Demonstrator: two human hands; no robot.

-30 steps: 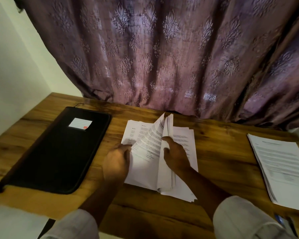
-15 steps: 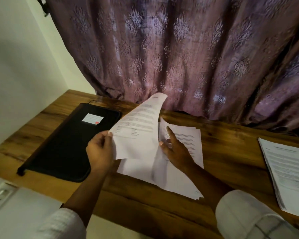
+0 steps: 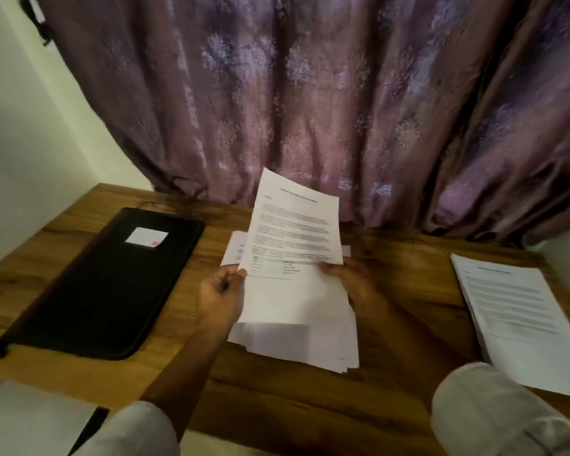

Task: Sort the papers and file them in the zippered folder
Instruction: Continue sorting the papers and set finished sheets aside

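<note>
A printed sheet (image 3: 293, 232) is held up above the middle stack of papers (image 3: 303, 343) on the wooden table (image 3: 402, 278). My left hand (image 3: 221, 297) pinches the sheet's lower left edge. My right hand (image 3: 356, 287) grips its lower right edge. The black zippered folder (image 3: 102, 284) lies shut at the left, with a small white label (image 3: 146, 237) on its cover. A second stack of printed papers (image 3: 520, 320) lies at the right.
A purple patterned curtain (image 3: 310, 103) hangs along the table's far edge. A pale wall (image 3: 30, 143) borders the left side. The table's near edge runs just in front of my sleeves.
The sheet, held curled to the left by my left hand alone, is now upright and flat in both hands. My right hand left the stack and took the sheet's right edge.
</note>
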